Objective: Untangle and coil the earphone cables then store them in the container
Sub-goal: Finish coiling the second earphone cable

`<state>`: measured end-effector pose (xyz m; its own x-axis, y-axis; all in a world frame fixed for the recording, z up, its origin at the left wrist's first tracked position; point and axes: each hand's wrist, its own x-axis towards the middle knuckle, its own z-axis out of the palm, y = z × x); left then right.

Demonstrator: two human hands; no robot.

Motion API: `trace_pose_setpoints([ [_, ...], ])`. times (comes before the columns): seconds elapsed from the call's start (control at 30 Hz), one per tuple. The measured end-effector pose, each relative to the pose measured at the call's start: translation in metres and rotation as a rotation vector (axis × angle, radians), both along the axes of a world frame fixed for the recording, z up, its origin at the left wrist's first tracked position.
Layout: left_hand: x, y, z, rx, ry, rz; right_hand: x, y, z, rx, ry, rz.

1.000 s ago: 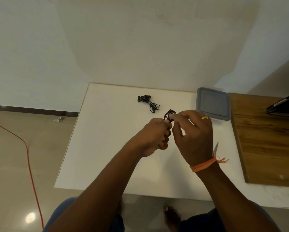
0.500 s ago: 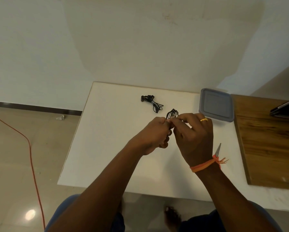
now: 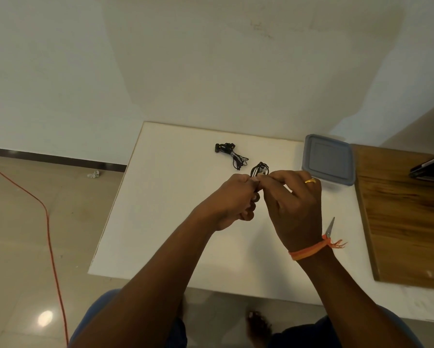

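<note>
Both our hands, left and right, pinch one black cable bundle above the table; another bundle lies farther left, the lidded container far right.

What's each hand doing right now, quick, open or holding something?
Left hand: fingers curled, gripping the black earphone cable bundle.
Right hand: pinching the same bundle at its fingertips.

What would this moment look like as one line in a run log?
left hand: holds earphone bundle | right hand: pinches it | second earphone bundle: on table | container: lid on
</note>
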<state>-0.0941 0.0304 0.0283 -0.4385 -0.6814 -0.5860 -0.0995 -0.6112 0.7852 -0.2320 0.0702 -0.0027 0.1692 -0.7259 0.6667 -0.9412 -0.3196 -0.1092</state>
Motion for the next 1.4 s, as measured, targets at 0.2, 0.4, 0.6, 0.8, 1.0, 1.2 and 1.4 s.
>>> trace_pose_setpoints([
  [0.2,0.002,-0.001,0.000,0.016,0.017,-0.023,-0.001,0.000,0.002,-0.041,-0.003,0.006],
  [0.4,0.003,-0.002,0.001,0.043,0.035,-0.026,0.000,-0.001,0.002,-0.018,0.019,0.011],
  [0.6,0.006,-0.002,0.004,0.065,0.063,-0.027,-0.003,-0.002,0.003,0.056,-0.104,0.034],
  [0.8,0.008,-0.004,0.002,0.056,0.048,-0.035,-0.008,-0.004,0.001,0.126,-0.110,0.080],
  [1.0,0.006,-0.003,0.001,0.156,0.111,0.019,-0.011,-0.008,0.008,0.198,-0.196,0.174],
  [1.2,0.007,-0.004,0.001,0.153,0.125,0.010,-0.011,-0.006,0.006,0.224,-0.164,0.182],
  [1.4,-0.004,0.000,0.003,-0.094,0.034,0.135,-0.008,-0.003,0.009,0.096,-0.059,0.110],
])
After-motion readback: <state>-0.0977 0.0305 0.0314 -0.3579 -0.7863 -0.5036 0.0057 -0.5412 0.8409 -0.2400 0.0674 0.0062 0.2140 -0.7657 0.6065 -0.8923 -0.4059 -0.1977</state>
